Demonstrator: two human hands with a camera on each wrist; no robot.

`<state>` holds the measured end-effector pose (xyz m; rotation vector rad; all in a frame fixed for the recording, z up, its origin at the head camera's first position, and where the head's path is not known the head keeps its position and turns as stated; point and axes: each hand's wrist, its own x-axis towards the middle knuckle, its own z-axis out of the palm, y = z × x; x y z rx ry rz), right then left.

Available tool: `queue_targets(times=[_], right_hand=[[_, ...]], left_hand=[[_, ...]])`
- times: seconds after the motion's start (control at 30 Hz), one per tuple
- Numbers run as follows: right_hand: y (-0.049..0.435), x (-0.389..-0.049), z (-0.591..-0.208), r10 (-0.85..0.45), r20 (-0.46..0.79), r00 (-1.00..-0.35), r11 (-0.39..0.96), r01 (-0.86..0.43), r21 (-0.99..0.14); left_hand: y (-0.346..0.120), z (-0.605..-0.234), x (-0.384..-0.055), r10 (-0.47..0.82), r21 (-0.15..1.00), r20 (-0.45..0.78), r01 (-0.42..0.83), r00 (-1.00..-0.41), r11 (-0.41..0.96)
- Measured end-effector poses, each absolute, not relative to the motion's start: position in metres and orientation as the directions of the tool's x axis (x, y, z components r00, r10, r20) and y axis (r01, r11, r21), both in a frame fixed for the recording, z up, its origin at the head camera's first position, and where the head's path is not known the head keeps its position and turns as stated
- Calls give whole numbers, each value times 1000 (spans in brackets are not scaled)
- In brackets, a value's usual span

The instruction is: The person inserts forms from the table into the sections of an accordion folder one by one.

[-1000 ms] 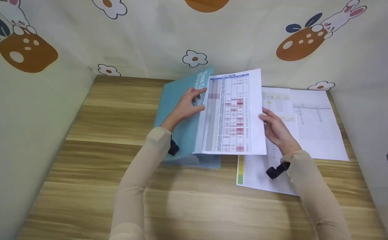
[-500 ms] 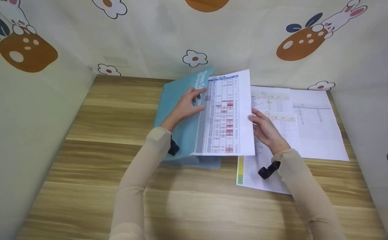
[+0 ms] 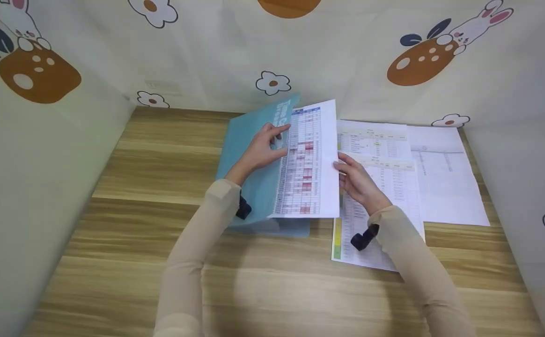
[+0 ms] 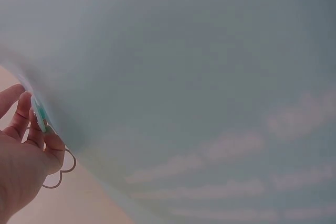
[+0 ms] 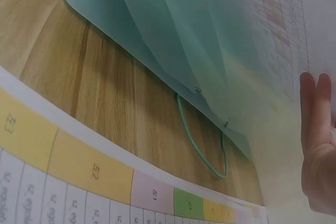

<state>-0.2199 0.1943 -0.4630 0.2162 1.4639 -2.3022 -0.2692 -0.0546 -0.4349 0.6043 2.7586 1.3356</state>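
The right hand (image 3: 359,185) pinches the right edge of a printed sheet (image 3: 329,187), near the middle of that edge. The left hand (image 3: 259,149) has its fingers curled at the edge of a pale blue-green folder (image 3: 248,128), gripping its raised cover, with the index finger and thumb spread apart across it. The left wrist view backs this up, showing the fingertips closed on the rim.

The sheet stands upright between the two hands, its left side tucked behind the folder's cover and its right side, with a blank margin and columns with red cells, in plain sight. The work on this sheet looks partly done: some of it seems to be within the folder, while a good share is outside. How deep the hidden side reaches cannot be told.

Below, the folder's lower part rests on the wooden table (image 3: 136,234), a green loop (image 5: 198,150) hanging off its edge. Farther right, at least two loose sheets (image 3: 452,194) lie overlapping on the tabletop; these are wholly outside the folder, so that portion appears undone.
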Motion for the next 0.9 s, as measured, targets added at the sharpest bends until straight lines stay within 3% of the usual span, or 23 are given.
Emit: queue_targets(times=[0.33,0.63,0.9], right_hand=[[179,-220,-471,-249,-355,-901,-338,424,-840],[173,-213,-473,-248,-333,-910,-182,382,-906],[178,-191,-466,-353,-266,-897,-59,305,-950]], left_hand=[[-53,-435,-269,333,768,110,293,-937,569],[-54,-434,-268,335,765,104,291,-936,575],[-55,-432,-269,357,763,130,323,-925,559]])
